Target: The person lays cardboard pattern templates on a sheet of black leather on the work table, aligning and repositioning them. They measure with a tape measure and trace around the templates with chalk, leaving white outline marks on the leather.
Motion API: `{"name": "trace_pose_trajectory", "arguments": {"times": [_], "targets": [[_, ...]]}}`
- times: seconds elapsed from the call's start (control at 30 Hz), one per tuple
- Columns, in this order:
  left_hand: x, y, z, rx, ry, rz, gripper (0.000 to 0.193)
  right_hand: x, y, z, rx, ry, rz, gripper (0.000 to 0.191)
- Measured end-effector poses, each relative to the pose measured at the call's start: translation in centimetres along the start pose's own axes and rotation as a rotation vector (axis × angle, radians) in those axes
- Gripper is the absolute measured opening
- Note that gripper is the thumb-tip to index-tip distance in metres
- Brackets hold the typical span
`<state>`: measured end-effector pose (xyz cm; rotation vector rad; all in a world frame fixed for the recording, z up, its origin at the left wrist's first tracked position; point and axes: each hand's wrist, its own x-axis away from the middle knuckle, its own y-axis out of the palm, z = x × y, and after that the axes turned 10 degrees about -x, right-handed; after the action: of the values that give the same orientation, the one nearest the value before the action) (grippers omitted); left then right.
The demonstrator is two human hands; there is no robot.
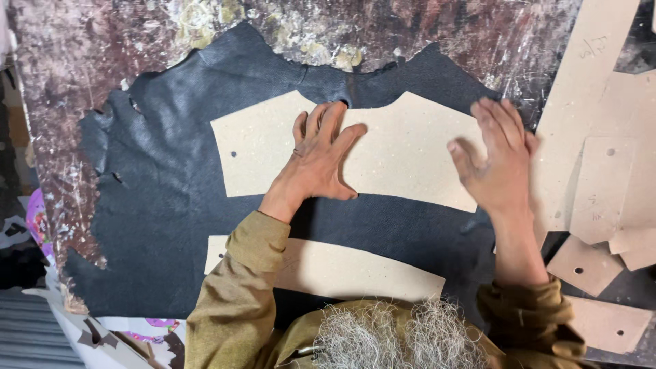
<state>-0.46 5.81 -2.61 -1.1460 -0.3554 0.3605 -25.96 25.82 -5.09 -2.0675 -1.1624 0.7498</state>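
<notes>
Head view looks down on your stained bench (89,61), where a black hide (164,205) lies spread. On the hide sits a long cardboard pattern (410,157), with a curved cardboard strip (355,270) below it. More cardboard pieces (601,184) are stacked at the right. Your left hand (318,160) presses flat on the pattern, fingers spread; your right hand (499,160) lies open at its right end.

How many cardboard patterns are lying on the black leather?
2. One wide pattern lies under the left hand and right hand; a curved strip lies nearer the person. More sit stacked off the leather.
</notes>
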Motion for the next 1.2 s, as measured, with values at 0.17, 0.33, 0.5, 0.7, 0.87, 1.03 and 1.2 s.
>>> {"name": "trace_pose_trajectory", "arguments": {"times": [0.17, 0.33, 0.5, 0.7, 0.87, 1.03, 1.2], "targets": [[-1.4, 1.4, -0.8, 0.007, 0.002, 0.021, 0.127, 6.6, -0.4, -0.3, 0.134, 0.031, 0.097, 0.068], [4.7, 2.5, -3.9, -0.216, -0.335, 0.181, 0.119, 8.4, 0.0, -0.2, 0.222, 0.113, 0.098, 0.071], [12.1, 3.3, -7.2, -0.164, -0.554, 0.353, 0.121, 10.2, 1.0, -0.3, 0.150, 0.148, 0.121, 0.067], [13.4, 3.4, -9.0, -0.147, -0.487, 0.324, 0.110, 13.6, 2.3, -0.7, 0.124, 0.101, 0.175, 0.057], [13.7, 3.3, -8.9, -0.113, -0.424, 0.469, 0.080, 14.5, 2.1, -0.7, 0.038, 0.145, 0.243, 0.045], [14.5, 3.7, -8.8, -0.014, -0.434, 0.562, 0.056, 13.2, 1.9, -1.1, 0.208, 0.154, 0.250, 0.042], [14.9, 3.9, -8.1, -0.019, -0.498, 0.571, 0.045, 10.6, 1.4, -0.8, -0.006, 0.229, 0.231, 0.042]]}}
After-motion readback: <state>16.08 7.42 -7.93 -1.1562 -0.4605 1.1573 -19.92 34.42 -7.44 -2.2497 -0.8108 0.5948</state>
